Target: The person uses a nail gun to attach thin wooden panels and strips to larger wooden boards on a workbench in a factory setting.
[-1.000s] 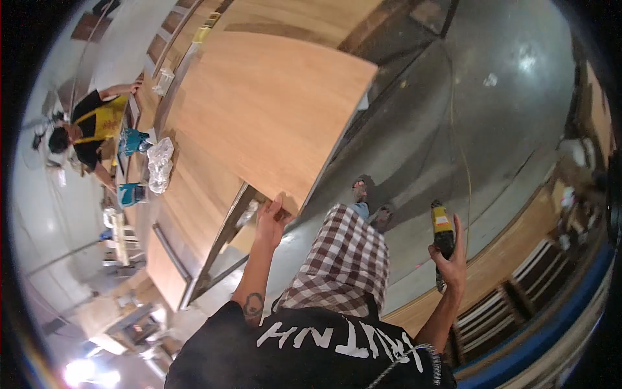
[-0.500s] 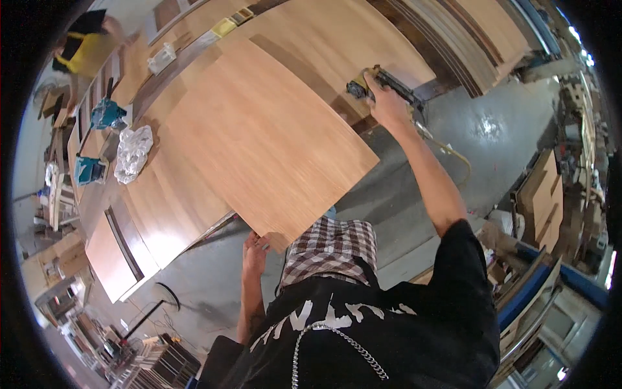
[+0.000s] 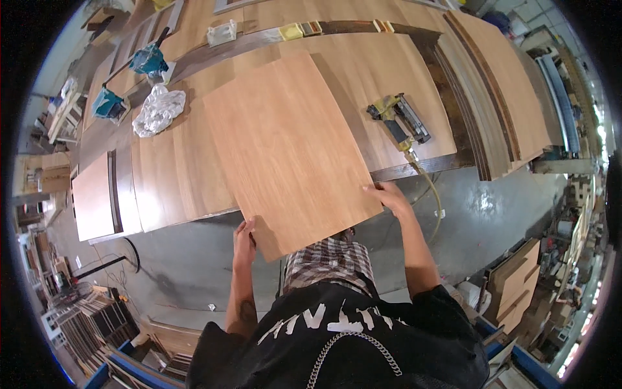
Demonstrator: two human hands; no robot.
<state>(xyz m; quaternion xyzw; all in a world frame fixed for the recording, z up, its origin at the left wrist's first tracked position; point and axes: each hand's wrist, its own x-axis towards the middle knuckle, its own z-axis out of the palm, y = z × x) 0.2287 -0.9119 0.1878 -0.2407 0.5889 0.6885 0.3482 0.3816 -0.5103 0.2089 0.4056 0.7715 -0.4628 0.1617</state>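
Board: A big light wood board (image 3: 285, 152) lies on the long wooden table (image 3: 168, 175). Its near end sticks out past the table edge, toward the person.
Long way: The board's long side runs from near to far, leaning a little to the left as it goes away.
Left hand: The left hand (image 3: 244, 238) grips the near left corner, fingers curled on the edge.
Right hand: The right hand (image 3: 387, 194) holds the near right corner, fingers pressed on the edge.
Which hand is closer: Both touch the board. The left hand is closer to the person's body; the right hand is farther out.
Nail gun: A yellow and black nail gun (image 3: 396, 118) lies on the table just right of the board, far from both hands.
Other things: A crumpled shiny bag (image 3: 157, 109) and blue-green tools (image 3: 148, 61) sit at the far left.
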